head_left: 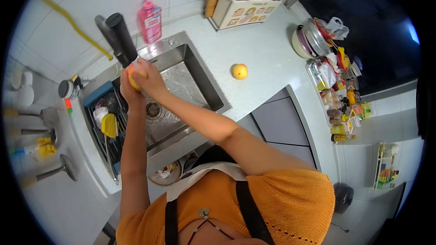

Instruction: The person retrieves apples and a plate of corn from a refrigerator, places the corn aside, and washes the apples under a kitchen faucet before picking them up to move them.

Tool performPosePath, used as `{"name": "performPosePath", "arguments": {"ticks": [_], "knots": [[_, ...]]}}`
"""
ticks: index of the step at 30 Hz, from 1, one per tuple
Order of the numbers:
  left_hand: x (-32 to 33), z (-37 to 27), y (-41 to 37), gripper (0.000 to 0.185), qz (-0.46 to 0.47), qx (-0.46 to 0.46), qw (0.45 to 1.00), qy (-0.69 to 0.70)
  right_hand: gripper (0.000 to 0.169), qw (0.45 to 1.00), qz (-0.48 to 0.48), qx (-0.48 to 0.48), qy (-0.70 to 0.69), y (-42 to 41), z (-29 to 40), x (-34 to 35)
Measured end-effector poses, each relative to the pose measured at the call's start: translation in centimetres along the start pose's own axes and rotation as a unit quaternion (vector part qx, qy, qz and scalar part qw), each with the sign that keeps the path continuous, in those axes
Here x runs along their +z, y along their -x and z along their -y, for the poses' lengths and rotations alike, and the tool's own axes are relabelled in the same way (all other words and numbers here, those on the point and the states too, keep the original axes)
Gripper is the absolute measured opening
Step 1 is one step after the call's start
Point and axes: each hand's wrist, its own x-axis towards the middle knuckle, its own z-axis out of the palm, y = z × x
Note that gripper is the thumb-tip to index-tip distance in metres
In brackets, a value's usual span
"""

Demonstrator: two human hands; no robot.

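Observation:
Both hands hold one yellow and reddish round fruit under the black faucet, over the left part of the steel sink. My left hand wraps the fruit from the left and below; my right hand covers it from the right. Water seems to run from the faucet's spout onto the fruit. A second yellow fruit lies on the pale countertop to the right of the sink.
A dish rack with a yellow item stands left of the sink. Behind it is a pink pump bottle. A utensil holder and stacked pots stand at the back. Bottles and packets line the right side.

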Motion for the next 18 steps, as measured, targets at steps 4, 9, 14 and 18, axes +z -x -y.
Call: {"name": "performPosePath", "arguments": {"ticks": [4,9,14,18], "knots": [[2.2,-2.5,1.9,0.038,0.033,-0.212,0.964,0.155,0.076,0.974,0.217,-0.004,0.059,0.0,0.9,-4.1],[0.9,0.2,2.4,0.035,0.042,-0.278,0.958,0.063,0.094,0.943,0.299,-0.013,0.147,0.7,1.9,-7.8],[2.3,2.5,3.1,0.040,0.055,-0.312,0.949,-0.009,0.097,0.881,0.387,0.113,0.248,0.0,3.2,-11.5],[5.7,2.6,3.4,0.048,0.016,-0.265,0.952,-0.151,0.095,0.887,0.306,0.069,0.338,0.5,-2.4,-14.8]]}}
